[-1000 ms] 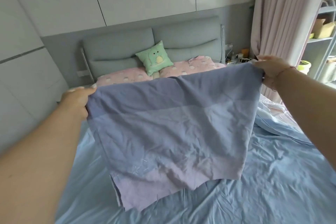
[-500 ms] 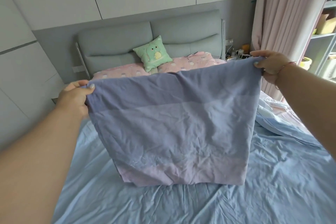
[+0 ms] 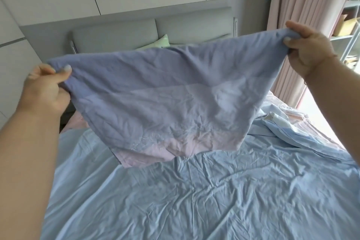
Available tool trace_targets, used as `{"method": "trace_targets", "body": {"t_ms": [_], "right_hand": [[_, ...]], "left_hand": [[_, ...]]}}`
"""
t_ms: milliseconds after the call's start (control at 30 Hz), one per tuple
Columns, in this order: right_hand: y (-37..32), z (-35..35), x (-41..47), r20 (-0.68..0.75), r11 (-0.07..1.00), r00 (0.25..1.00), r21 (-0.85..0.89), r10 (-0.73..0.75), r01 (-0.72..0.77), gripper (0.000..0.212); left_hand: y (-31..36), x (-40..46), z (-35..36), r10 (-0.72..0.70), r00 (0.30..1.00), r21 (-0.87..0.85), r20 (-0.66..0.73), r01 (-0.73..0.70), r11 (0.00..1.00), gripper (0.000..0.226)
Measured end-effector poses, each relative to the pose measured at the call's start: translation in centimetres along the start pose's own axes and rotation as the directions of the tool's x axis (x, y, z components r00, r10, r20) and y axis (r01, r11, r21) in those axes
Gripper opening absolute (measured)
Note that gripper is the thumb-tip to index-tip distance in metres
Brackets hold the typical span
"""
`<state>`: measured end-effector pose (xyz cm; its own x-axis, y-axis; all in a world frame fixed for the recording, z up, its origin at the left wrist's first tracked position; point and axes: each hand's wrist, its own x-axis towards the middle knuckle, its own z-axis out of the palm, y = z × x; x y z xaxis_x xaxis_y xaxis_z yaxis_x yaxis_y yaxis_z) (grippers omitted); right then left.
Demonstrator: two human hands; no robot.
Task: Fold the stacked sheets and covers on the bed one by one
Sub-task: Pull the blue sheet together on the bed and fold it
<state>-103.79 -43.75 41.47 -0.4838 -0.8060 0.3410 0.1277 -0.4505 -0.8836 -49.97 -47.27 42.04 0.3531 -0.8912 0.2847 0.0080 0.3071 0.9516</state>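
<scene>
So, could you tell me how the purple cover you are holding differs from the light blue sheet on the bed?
The purple cover hangs in the air, gripped at its top corners by the left hand and right hand; the light blue sheet lies spread over the bed. The cover is lavender with a pink lower band; the sheet is plain pale blue. Both are creased.

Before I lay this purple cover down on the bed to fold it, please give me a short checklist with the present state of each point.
1. Left hand grips its corner: ok.
2. Right hand grips its corner: ok.
3. Purple cover stretched flat: not ok, top edge sags.
4. Bottom hem level: not ok, left side hangs lower.
5. Blue sheet below is smooth: not ok, wrinkled.
6. Pile of bedding out of the way: ok.
</scene>
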Motion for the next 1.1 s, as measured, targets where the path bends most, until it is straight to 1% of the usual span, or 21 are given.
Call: {"method": "trace_targets", "body": {"t_ms": [33,67,133,167,200,233,300,333,367,433,467,533,633,700,733,800,900,967,1033,1067,1100], "right_hand": [[0.6,-0.8,-1.0,0.021,0.999,0.999,-0.026,0.029,-0.029,0.034],[1.0,-1.7,-2.3,0.060,0.997,0.996,-0.032,0.070,-0.069,0.032],[2.2,-4.1,-5.1,0.134,0.979,0.974,-0.115,0.183,-0.168,0.062],[3.1,-5.4,-6.4,0.155,0.964,0.961,-0.176,0.227,-0.199,0.075],[4.0,-6.6,-7.6,0.169,0.943,0.945,-0.231,0.281,-0.239,0.082],[4.9,-7.8,-8.7,0.182,0.918,0.926,-0.291,0.330,-0.270,0.082],[7.0,-9.6,-10.6,0.172,0.858,0.909,-0.434,0.379,-0.276,0.078],[8.1,-10.4,-11.1,0.167,0.824,0.910,-0.508,0.381,-0.252,0.076],[9.2,-11.1,-11.6,0.162,0.782,0.901,-0.573,0.402,-0.246,0.066],[10.9,-11.5,-12.7,0.149,0.737,0.883,-0.621,0.445,-0.267,0.026],[11.8,-11.5,-13.0,0.154,0.736,0.882,-0.624,0.445,-0.262,0.030],[13.4,-11.4,-13.6,0.089,0.692,0.885,-0.662,0.456,-0.290,0.032],[15.6,-11.2,-13.8,-0.003,0.618,0.875,-0.707,0.483,-0.344,0.031],[17.2,-11.6,-13.6,-0.041,0.582,0.877,-0.733,0.478,-0.352,0.032],[17.8,-11.7,-13.5,-0.065,0.561,0.877,-0.746,0.476,-0.359,0.030],[18.1,-11.7,-13.6,-0.075,0.503,0.888,-0.801,0.454,-0.325,0.022],[17.4,-11.4,-13.9,-0.069,0.387,0.889,-0.883,0.453,-0.266,0.025],[17.9,-11.1,-13.8,-0.094,0.351,0.878,-0.893,0.470,-0.283,0.024],[18.7,-10.7,-13.4,-0.159,0.330,0.856,-0.876,0.492,-0.352,0.018],[19.6,-10.6,-12.9,-0.204,0.347,0.846,-0.846,0.492,-0.405,0.015],[20.2,-10.2,-12.3,-0.248,0.353,0.820,-0.811,0.515,-0.467,0.013]], "left_hand": [[-1.0,-1.4,-0.4,0.012,1.000,0.000,0.017,-0.012,1.000,0.024],[-2.5,-2.4,-1.2,0.009,1.000,-0.026,0.021,-0.009,1.000,0.030],[-5.4,-5.5,-3.0,-0.038,0.994,-0.132,0.106,0.052,0.990,0.040],[-6.9,-6.8,-4.2,-0.080,0.987,-0.126,0.142,0.098,0.987,0.043],[-8.6,-8.1,-5.4,-0.123,0.978,-0.123,0.166,0.144,0.982,0.048],[-10.0,-9.3,-6.5,-0.182,0.966,-0.122,0.185,0.207,0.971,0.051],[-12.6,-11.6,-8.0,-0.277,0.946,-0.077,0.167,0.293,0.953,0.044],[-14.2,-12.3,-8.5,-0.318,0.937,-0.039,0.145,0.326,0.944,0.049],[-15.4,-13.2,-8.7,-0.352,0.926,0.019,0.138,0.353,0.935,0.056],[-16.9,-14.8,-8.5,-0.390,0.910,0.107,0.139,0.377,0.920,0.060],[-17.6,-15.4,-8.2,-0.409,0.902,0.126,0.136,0.394,0.911,0.059],[-18.5,-16.4,-7.7,-0.442,0.892,0.149,0.098,0.426,0.892,0.055],[-19.5,-17.6,-7.4,-0.466,0.884,0.139,-0.009,0.463,0.875,0.047],[-20.0,-18.1,-7.6,-0.485,0.872,0.133,-0.064,0.489,0.862,0.044],[-20.3,-18.3,-7.7,-0.491,0.867,0.125,-0.081,0.498,0.858,0.041],[-20.7,-18.9,-8.2,-0.508,0.853,0.125,-0.115,0.520,0.845,0.038],[-21.5,-19.4,-9.1,-0.542,0.834,0.138,-0.099,0.551,0.823,0.036],[-21.7,-19.3,-8.9,-0.558,0.826,0.158,-0.079,0.563,0.811,0.030],[-21.8,-18.5,-8.0,-0.565,0.822,0.177,-0.070,0.568,0.804,0.019],[-22.1,-17.7,-7.4,-0.570,0.819,0.184,-0.066,0.572,0.799,0.019],[-22.4,-16.6,-6.8,-0.577,0.815,0.193,-0.051,0.574,0.796,0.027]]}}
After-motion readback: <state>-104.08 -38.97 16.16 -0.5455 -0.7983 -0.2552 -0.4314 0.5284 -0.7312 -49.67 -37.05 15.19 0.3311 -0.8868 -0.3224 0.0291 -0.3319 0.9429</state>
